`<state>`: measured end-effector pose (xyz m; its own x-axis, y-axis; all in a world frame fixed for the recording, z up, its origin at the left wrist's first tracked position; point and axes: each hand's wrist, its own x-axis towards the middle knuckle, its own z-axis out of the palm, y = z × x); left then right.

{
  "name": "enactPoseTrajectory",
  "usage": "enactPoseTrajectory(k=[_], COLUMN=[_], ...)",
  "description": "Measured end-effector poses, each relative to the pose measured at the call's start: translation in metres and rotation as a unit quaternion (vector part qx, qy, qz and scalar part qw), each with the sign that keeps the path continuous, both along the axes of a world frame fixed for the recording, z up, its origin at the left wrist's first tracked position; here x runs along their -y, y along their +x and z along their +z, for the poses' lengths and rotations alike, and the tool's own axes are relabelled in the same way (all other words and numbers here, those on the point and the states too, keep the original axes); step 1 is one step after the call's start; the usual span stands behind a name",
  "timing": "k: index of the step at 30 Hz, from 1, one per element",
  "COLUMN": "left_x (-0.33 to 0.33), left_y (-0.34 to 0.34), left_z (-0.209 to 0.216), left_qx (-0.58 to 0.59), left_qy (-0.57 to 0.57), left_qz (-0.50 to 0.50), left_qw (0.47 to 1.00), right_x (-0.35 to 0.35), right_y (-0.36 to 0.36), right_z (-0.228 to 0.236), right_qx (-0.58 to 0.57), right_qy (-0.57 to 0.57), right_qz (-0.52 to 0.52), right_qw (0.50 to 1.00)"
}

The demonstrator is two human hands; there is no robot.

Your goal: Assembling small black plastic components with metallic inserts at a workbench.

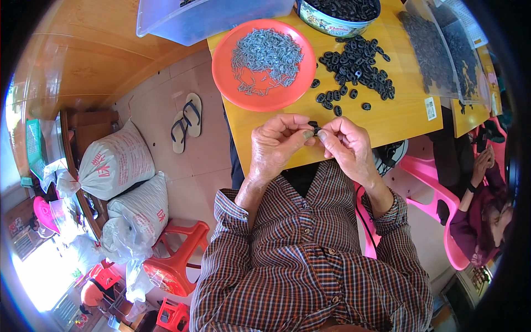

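Just over the table's near edge, my left hand [279,141] and my right hand [348,146] meet fingertip to fingertip. Between them they pinch a small black plastic cord lock [313,124], with fingers hiding part of it. Beyond my left hand, an orange-red plate [227,88] carries a heap of thin silvery metal pieces [268,52] that look like tiny springs. Past my right hand spreads a loose pile of black oval two-hole plastic pieces [354,61], a few of them lying singly toward me.
A round tub [337,25] and clear bins [431,50] of black parts stand on the yellow table [398,124]. At the left are a bluish bin [215,22], flip-flops [191,113], white sacks [119,160] and a red stool [177,254]. Another person [481,205] sits at the right.
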<state>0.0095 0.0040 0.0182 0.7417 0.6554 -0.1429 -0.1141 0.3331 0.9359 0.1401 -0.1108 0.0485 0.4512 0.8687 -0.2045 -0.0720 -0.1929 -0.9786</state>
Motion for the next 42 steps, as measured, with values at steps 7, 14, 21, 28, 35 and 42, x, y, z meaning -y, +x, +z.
enactPoseTrajectory(k=[7,14,21,28,35,42], left_x=[0.001,0.002,0.006,-0.005,-0.002,-0.001], left_y=[0.0,0.001,0.014,0.045,0.066,0.07], left_z=[0.006,0.007,0.0,-0.001,-0.003,-0.011], left_qx=[-0.002,-0.018,-0.068,-0.114,-0.193,-0.19], left_qy=[-0.001,-0.003,0.13,0.533,0.602,0.626], left_qz=[-0.01,-0.026,-0.01,-0.001,-0.054,-0.042], left_qw=[1.0,1.0,0.989,0.838,0.773,0.755], right_x=[0.001,0.003,0.007,0.009,0.01,0.009], right_y=[-0.001,-0.001,0.021,0.035,0.035,0.035], right_z=[0.0,-0.004,0.003,0.005,0.003,0.003], right_qx=[0.053,0.052,0.018,0.003,-0.002,-0.01], right_qy=[0.012,0.014,-0.017,-0.023,-0.015,-0.005], right_qz=[0.003,0.002,-0.029,-0.131,-0.154,-0.149], right_qw=[0.999,0.999,0.999,0.991,0.988,0.989])
